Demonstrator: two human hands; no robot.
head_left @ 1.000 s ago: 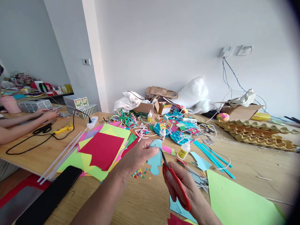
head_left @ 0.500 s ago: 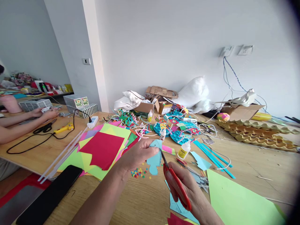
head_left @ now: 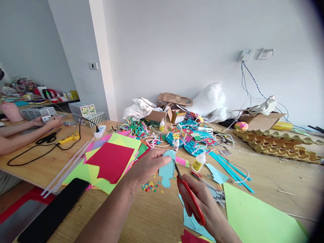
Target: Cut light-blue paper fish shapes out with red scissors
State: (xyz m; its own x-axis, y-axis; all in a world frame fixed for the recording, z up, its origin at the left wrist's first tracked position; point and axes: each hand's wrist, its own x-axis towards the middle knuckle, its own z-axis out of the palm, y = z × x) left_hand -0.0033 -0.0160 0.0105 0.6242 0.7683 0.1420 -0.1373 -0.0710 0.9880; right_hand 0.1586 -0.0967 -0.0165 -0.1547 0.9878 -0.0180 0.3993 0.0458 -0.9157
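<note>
A light-blue paper fish [head_left: 167,171] with drawn outlines is pinched between the thumb and fingers of my left hand [head_left: 154,161]. My right hand [head_left: 199,194] grips red-handled scissors [head_left: 193,204], their blades pointing up at the right edge of the fish. Whether the blades touch the paper I cannot tell. Small coloured paper dots [head_left: 150,186] lie on the table just below my left hand. Under and beside my right wrist are light-blue paper scraps [head_left: 189,221] and a red paper piece [head_left: 189,237].
Coloured paper sheets [head_left: 111,160] and a black phone-like slab [head_left: 54,209] lie to the left. Glue bottles [head_left: 198,162] stand ahead, before decorated blue pieces [head_left: 193,148]. A green sheet [head_left: 255,212] and egg trays [head_left: 265,148] are at right. Another person's hands [head_left: 49,121] hold something at far left.
The fish has tilted slightly in my left hand, and its drawn eye is now mostly covered by my thumb. The scissors have shifted very slightly.
</note>
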